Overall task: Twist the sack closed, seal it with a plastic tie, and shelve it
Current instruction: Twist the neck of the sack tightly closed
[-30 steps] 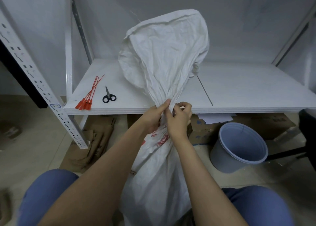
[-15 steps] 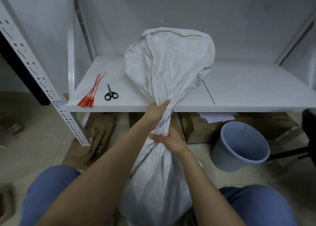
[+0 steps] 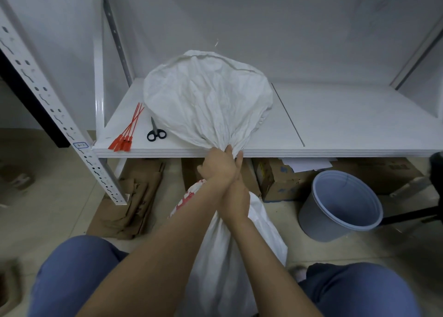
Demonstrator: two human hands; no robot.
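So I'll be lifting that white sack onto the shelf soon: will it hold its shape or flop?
Probably floppy: the white sack has loose cloth above the hands, which sags in folds onto the shelf. The body below looks filled and rounded, so it is likely heavy and may slump. The left hand and right hand both clamp its neck.

Storeroom, white metal shelving, cardboard boxes, bucket

Sack is plain white with some red print lower down, shelf white too. Ties are bright orange-red, scissors have black handles, bucket is grey-blue.
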